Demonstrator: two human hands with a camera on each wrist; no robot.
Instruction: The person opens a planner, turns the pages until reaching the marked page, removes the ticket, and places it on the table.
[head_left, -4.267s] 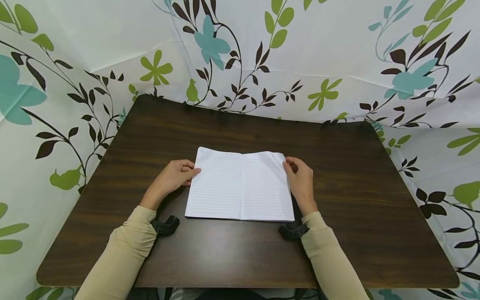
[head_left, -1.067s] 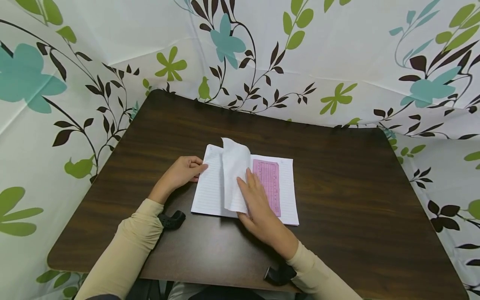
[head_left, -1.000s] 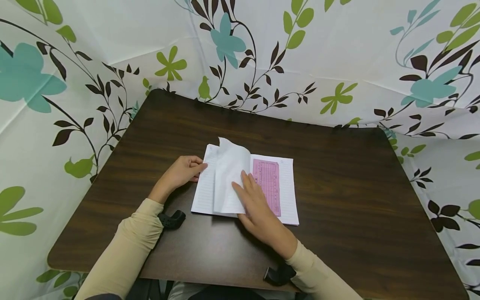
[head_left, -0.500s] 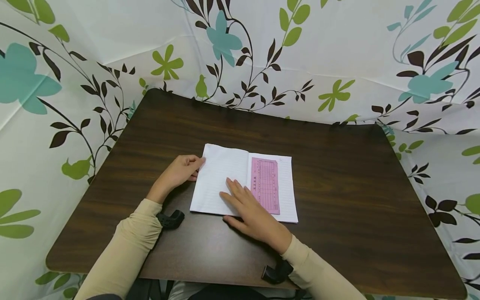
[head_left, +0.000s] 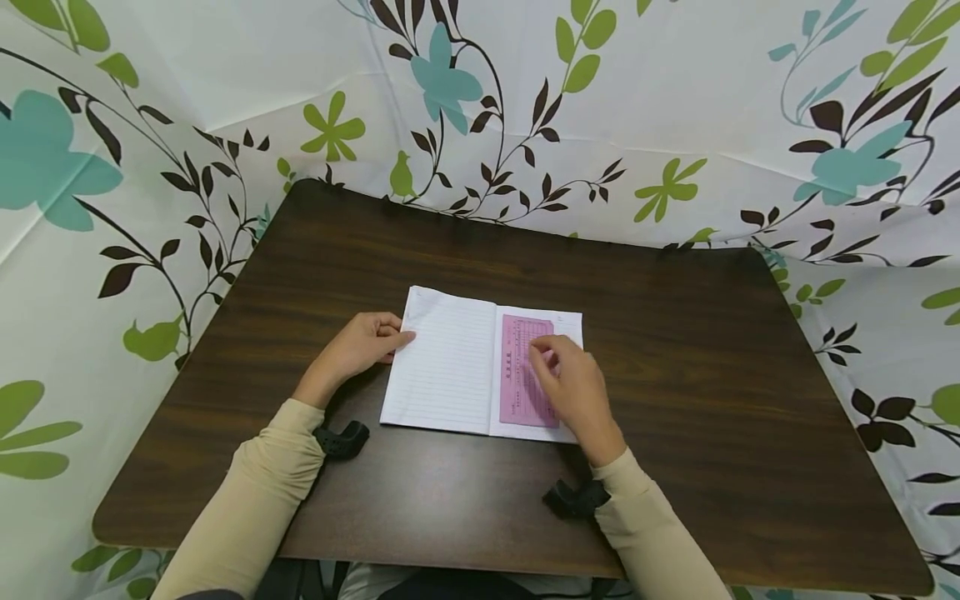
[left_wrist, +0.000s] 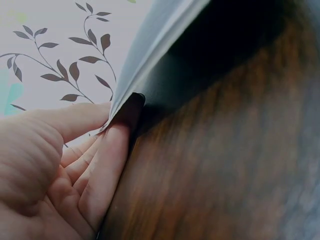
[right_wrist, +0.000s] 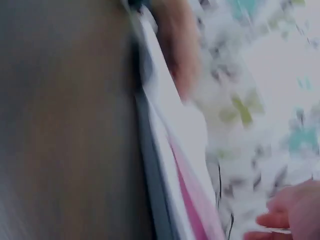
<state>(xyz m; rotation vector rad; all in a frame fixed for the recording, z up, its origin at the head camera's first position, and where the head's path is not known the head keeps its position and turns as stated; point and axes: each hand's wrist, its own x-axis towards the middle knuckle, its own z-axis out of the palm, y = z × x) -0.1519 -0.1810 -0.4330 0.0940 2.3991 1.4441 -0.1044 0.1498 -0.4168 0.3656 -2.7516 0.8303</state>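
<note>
An open lined notebook [head_left: 450, 358] lies on the table in the head view. My left hand [head_left: 352, 350] pinches its left edge; in the left wrist view the thumb is above the pages and the fingers [left_wrist: 107, 167] are underneath. On the right page lies a pink sheet [head_left: 516, 383] printed with a grid. Over the right part of that sheet is my right hand [head_left: 581, 392], its fingers loosely bent with nothing between them. The blurred right wrist view has this hand [right_wrist: 292, 212] at the lower right, apart from the pink sheet [right_wrist: 192, 200].
The dark wooden table [head_left: 675, 400] extends around the notebook on all sides. A white cloth with leaf and flower prints [head_left: 247, 67] hangs behind and beside it. Each wrist wears a black camera mount, such as the left one [head_left: 341, 440].
My right hand has turned a page to the left, uncovering the pink sheet, pressed that page flat, then lifted off and moved right over the sheet. The left hand keeps its grip.
</note>
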